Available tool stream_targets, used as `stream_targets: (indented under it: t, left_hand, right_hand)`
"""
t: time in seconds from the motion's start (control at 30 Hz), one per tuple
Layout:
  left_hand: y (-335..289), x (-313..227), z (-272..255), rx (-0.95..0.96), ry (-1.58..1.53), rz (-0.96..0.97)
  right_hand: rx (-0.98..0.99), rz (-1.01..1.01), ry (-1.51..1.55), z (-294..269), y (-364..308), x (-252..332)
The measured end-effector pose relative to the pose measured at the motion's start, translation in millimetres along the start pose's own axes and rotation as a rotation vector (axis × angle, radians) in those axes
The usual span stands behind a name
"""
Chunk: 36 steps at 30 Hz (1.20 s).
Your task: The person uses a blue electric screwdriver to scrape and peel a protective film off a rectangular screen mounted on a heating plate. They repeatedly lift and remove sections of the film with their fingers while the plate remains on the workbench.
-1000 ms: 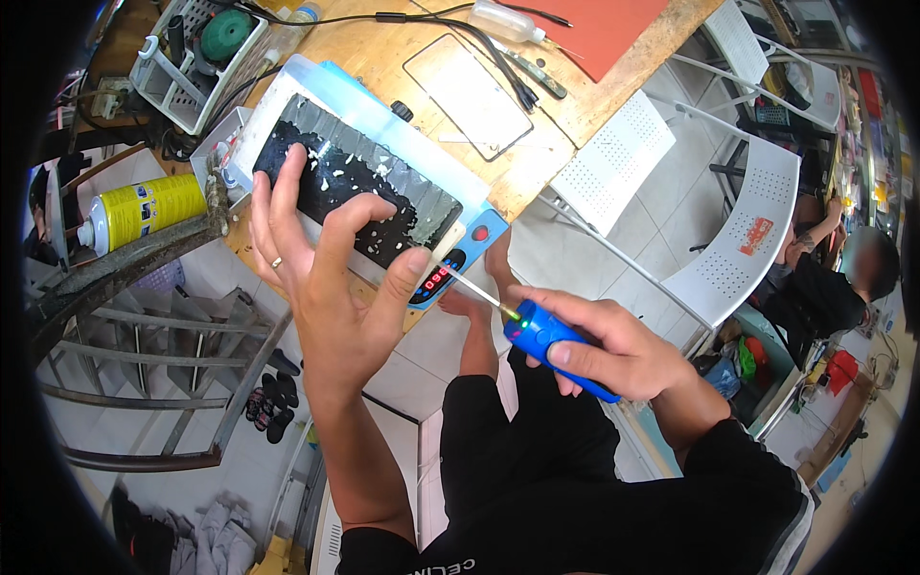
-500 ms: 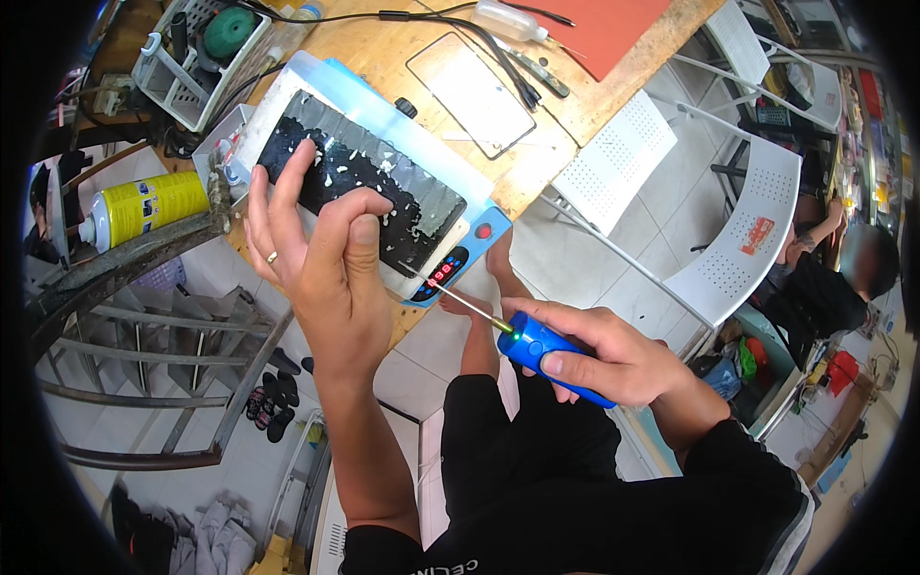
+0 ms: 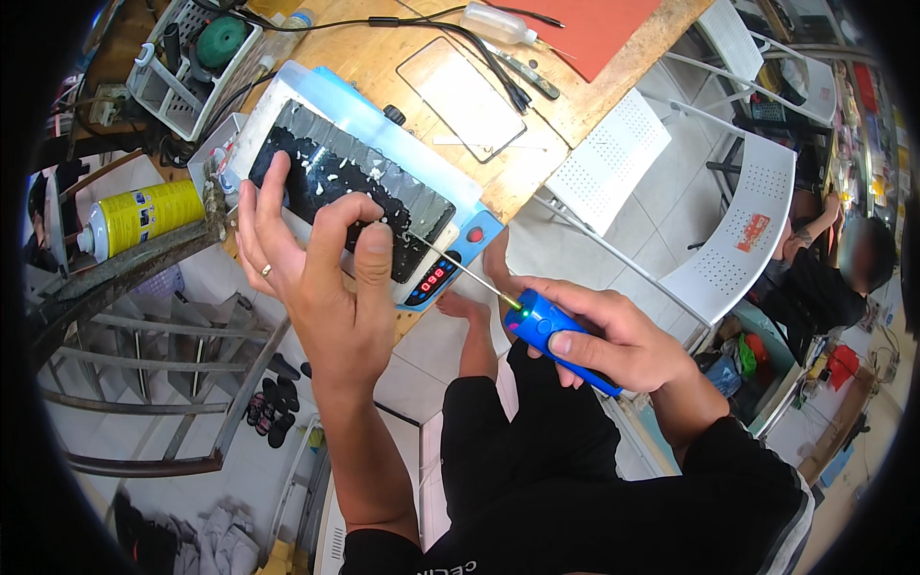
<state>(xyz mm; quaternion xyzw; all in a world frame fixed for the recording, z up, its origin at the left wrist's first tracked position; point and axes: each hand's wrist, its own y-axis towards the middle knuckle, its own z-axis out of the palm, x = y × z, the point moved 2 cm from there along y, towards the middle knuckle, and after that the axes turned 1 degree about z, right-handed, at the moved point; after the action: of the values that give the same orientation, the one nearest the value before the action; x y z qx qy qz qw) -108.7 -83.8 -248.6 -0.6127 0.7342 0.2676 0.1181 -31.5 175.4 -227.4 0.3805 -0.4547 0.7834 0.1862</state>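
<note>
A dark phone screen panel lies on a blue and white heating plate that has a red digital display. Part of the panel is glossy black, part is greyish film with a ragged border, and white crumbs are scattered over it. My left hand rests with spread fingers along the panel's near side, index finger bent and thumb raised. My right hand grips a blue electric glue remover with a small green light. Its thin metal shaft reaches to the panel's near right part; the exact tip is hard to make out.
A clear-framed phone glass, black cables, a squeeze bottle and an orange mat lie on the wooden table. At left are a yellow spray can and a white basket. Another person sits far right.
The glue remover's tip has moved up from beside the display to the panel's lower right part. My left thumb and index finger have shifted slightly. The whole view has shifted a little.
</note>
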Motion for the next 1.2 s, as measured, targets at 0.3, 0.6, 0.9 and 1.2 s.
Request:
stream_targets:
  t: [0.3,0.6,0.9,1.2]
  left_hand:
    - [8,-8,4,0.026,0.030,-0.043]
    - [12,-14,-13,0.139,0.049,-0.079]
    - [9,-12,-13,0.182,0.011,-0.100]
    - [12,-20,-7,0.123,0.177,-0.051]
  right_hand:
    - [-0.013,0.015,0.007,-4,1,1]
    - [0.056,0.010,-0.064,0,4,7]
    - [0.027,0.033,-0.027,4,4,7]
    - [0.016,0.026,-0.064,4,5,5]
